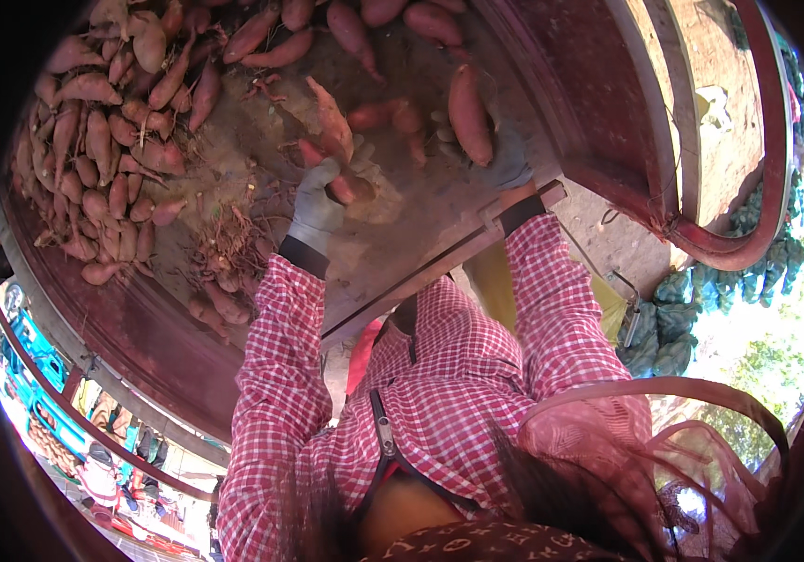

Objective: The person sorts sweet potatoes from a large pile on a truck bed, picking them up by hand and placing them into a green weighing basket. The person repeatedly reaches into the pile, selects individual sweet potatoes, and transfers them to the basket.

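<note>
My left hand [317,200], in a pale work glove, is closed around a reddish sweet potato [347,188]. A longer, paler sweet potato [332,123] points away from the same hand; whether it is a separate root I cannot tell. My right hand [510,158], gloved too, has hold of a plump sweet potato [470,116] lengthwise, the glove's fingertips showing at its left side. Between the hands, a few sweet potatoes [405,116] lie on the dirty floor of the truck bed [423,204].
A large heap of sweet potatoes [100,147] fills the bed's left side. Thin roots and scraps [233,246] lie nearer to me. A dark red metal side wall [591,91] and a curved rail [725,253] stand right. Beyond are filled green sacks [669,337]; people appear lower left.
</note>
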{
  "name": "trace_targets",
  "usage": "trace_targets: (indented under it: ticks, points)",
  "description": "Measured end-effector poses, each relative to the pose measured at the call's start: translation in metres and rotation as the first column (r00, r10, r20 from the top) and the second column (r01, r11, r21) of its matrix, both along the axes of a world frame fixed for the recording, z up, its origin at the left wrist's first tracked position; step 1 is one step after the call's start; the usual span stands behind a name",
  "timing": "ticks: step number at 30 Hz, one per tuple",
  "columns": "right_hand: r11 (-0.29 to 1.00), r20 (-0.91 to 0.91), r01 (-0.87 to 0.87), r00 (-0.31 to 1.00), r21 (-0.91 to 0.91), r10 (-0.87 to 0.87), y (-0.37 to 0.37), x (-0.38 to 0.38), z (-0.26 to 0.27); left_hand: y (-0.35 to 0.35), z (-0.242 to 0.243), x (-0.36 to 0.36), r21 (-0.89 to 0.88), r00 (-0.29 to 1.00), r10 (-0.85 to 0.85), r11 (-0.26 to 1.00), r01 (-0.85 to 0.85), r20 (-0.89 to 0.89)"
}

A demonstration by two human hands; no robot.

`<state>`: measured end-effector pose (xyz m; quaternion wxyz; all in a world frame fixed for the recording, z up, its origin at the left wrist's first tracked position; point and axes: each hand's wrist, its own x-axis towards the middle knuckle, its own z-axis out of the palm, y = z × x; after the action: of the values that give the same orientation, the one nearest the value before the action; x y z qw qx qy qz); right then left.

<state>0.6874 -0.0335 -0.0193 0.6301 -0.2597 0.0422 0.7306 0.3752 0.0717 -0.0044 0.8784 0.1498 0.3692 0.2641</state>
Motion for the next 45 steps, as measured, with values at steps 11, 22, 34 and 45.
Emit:
trace_targets:
  ticks: [11, 22, 34, 45]
  points:
    - [0.977, 0.088, -0.053, 0.996, 0.207, 0.036, -0.063, -0.005, 0.042, -0.046, 0.0, -0.083, -0.16, 0.995, -0.057, 0.985, 0.07, 0.084]
    - [0.83, 0.283, 0.248, 0.952, -0.5, -0.115, -0.395, 0.008, 0.219, -0.079, 0.068, -0.137, -0.31, 0.918, 0.202, 0.946, -0.093, 0.342]
    - [0.116, -0.006, 0.24, -0.455, -0.964, 0.89, -0.303, 0.009, 0.211, -0.093, 0.026, -0.117, -0.16, 1.0, 0.001, 0.987, -0.003, -0.01]
    - [0.941, 0.665, 0.058, -0.693, -0.333, 0.278, 0.077, -0.043, 0.056, -0.019, -0.024, -0.05, -0.146, 0.961, 0.128, 0.985, -0.093, 0.247]
